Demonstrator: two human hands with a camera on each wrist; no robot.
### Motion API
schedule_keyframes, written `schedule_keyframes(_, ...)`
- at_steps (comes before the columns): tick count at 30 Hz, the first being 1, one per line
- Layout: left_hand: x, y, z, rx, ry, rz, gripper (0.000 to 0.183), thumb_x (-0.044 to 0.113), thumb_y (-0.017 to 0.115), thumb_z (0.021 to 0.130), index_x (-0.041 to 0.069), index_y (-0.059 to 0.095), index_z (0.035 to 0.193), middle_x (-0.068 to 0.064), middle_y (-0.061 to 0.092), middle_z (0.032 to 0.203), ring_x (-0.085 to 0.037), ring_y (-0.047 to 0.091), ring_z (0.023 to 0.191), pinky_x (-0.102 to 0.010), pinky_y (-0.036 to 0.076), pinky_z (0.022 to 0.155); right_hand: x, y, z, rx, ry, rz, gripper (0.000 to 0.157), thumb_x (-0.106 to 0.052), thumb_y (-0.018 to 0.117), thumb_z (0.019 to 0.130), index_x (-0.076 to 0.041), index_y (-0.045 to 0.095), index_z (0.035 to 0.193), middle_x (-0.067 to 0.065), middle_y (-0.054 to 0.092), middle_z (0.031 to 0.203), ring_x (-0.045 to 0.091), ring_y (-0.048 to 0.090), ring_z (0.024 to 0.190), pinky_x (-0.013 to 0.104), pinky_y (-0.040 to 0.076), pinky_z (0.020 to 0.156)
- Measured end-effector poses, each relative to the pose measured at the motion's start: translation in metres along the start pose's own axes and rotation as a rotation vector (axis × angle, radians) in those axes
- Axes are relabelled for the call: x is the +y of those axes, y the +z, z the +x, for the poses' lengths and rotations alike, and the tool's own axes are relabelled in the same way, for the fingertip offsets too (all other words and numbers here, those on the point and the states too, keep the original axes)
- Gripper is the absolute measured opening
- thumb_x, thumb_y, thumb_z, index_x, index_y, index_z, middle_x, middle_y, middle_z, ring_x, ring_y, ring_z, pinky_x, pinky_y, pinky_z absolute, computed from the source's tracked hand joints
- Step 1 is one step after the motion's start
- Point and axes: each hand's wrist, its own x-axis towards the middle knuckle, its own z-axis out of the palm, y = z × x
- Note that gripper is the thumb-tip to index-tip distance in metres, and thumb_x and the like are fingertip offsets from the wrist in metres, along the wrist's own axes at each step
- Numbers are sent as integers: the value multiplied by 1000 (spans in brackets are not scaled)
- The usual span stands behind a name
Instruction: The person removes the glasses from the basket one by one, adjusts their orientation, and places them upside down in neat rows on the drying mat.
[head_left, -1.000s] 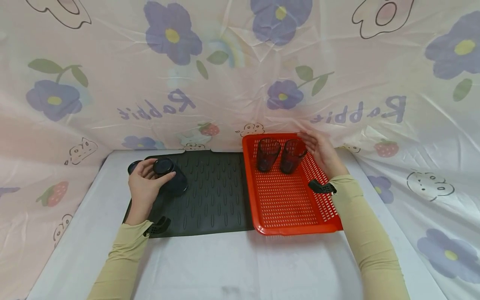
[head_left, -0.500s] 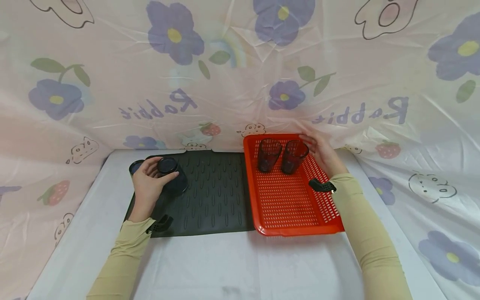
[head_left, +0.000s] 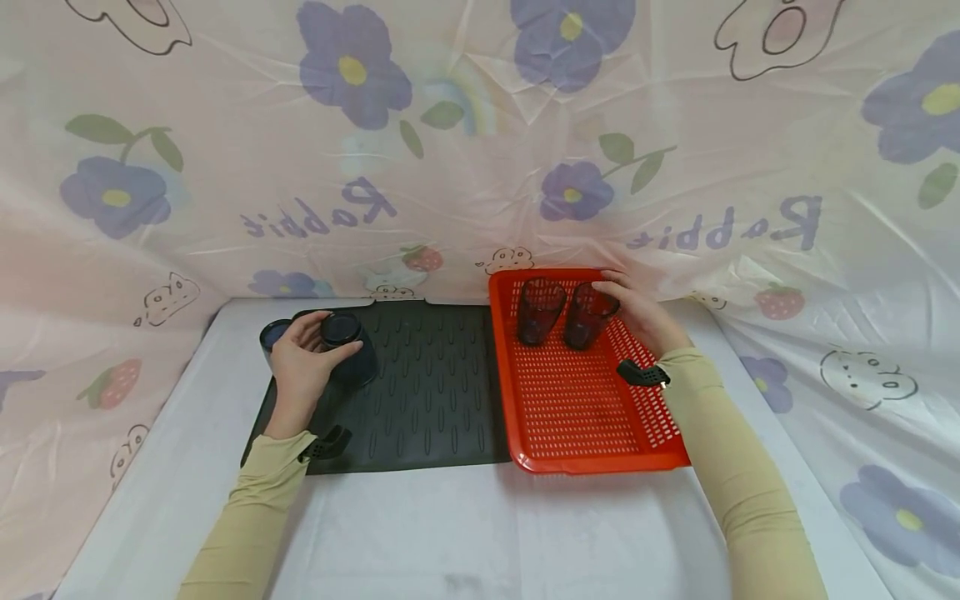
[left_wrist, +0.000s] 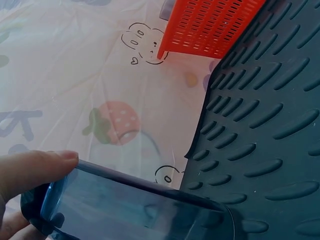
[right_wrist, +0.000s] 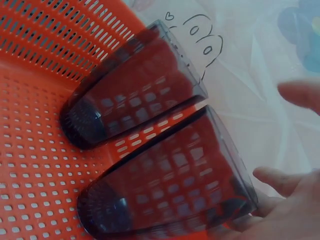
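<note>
Near the base of an upside-down dark blue drinking glass (head_left: 352,358), my left hand (head_left: 300,358) holds it between thumb and fingers at the left end of the black ribbed mat (head_left: 427,392). The left wrist view shows the glass (left_wrist: 145,205) with its mouth end at the mat. Just left of that hand stands a second dark glass (head_left: 273,332), partly hidden. Two clear dark glasses, a left one (head_left: 538,312) and a right one (head_left: 588,317), lean mouth up in the red basket (head_left: 517,433). At the right one's rim is my right hand (head_left: 641,312), thumb apart from the glass.
The mat and basket lie side by side on a white-covered table (head_left: 480,533). A printed cloth (head_left: 465,167) hangs close behind them and along both sides. The basket has raised, slotted walls and holds the two glasses at its back.
My left hand has shifted slightly right with the upside-down glass. My right hand's fingers have come from the basket's back edge over to the right glass's rim.
</note>
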Motion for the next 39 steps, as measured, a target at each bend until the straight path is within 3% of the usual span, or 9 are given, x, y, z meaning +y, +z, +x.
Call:
schedule_keyframes(4, 2, 0, 1, 0, 6, -9, 64, -1, 84, 69, 3, 58, 127, -13, 61, 122, -19, 59, 110, -29, 49, 91, 3, 0, -2, -15, 5, -96, 72, -18, 62, 95, -4, 19, 150, 15, 22, 150, 23, 35, 123, 43, 26, 106)
schedule_keyframes(8, 19, 0, -4, -12, -3, -10, 63, -6, 82, 69, -2, 56, 126, -20, 60, 123, -23, 60, 110, -30, 50, 91, 7, -2, -1, -36, -1, -161, 80, -12, 68, 90, -6, 17, 151, 13, 20, 152, 26, 29, 132, 43, 28, 106)
schedule_keyframes(11, 27, 0, -8, -20, 5, 12, 61, -8, 81, 70, -6, 55, 125, -23, 59, 122, -27, 60, 110, -30, 50, 89, 9, -3, -1, -36, 6, -174, 85, -7, 71, 86, -7, 17, 152, 12, 16, 155, 28, 18, 138, 46, 21, 112)
schedule_keyframes(16, 13, -1, -4, -26, 10, 31, 64, -5, 83, 69, -5, 55, 127, -20, 60, 122, -29, 58, 113, -31, 50, 92, 11, -3, -1, -40, 19, -190, 89, -1, 73, 83, -8, 17, 152, 12, 15, 155, 31, 17, 137, 40, 28, 107)
schedule_keyframes(23, -4, -2, 1, -6, 8, 69, 64, 4, 86, 68, 3, 58, 126, -12, 61, 121, -24, 58, 112, -34, 48, 95, 14, -4, 0, -52, 34, -208, 84, -1, 75, 81, -8, 26, 148, 19, 29, 143, 31, 44, 115, 22, 45, 84)
schedule_keyframes(27, -5, -2, 2, -5, 7, 85, 64, 5, 87, 68, 1, 58, 126, -12, 62, 121, -23, 59, 112, -34, 48, 94, 11, -4, -2, -54, 33, -230, 84, -1, 76, 80, -9, 27, 148, 18, 27, 144, 28, 45, 110, 19, 45, 80)
schedule_keyframes(34, -7, -3, 3, -36, -12, 141, 65, 9, 86, 71, 4, 56, 128, -11, 61, 123, -23, 59, 111, -37, 48, 94, -1, 1, -11, -78, 59, -248, 87, 4, 72, 82, -6, 20, 150, 22, 20, 147, 38, 34, 121, 31, 39, 91)
schedule_keyframes(39, -10, -7, 3, -89, -11, 133, 67, 4, 83, 74, 4, 52, 133, -12, 58, 128, -24, 56, 115, -38, 46, 97, 6, -2, -7, -74, 57, -258, 87, -1, 73, 83, -9, 20, 150, 21, 19, 148, 40, 29, 128, 45, 32, 102)
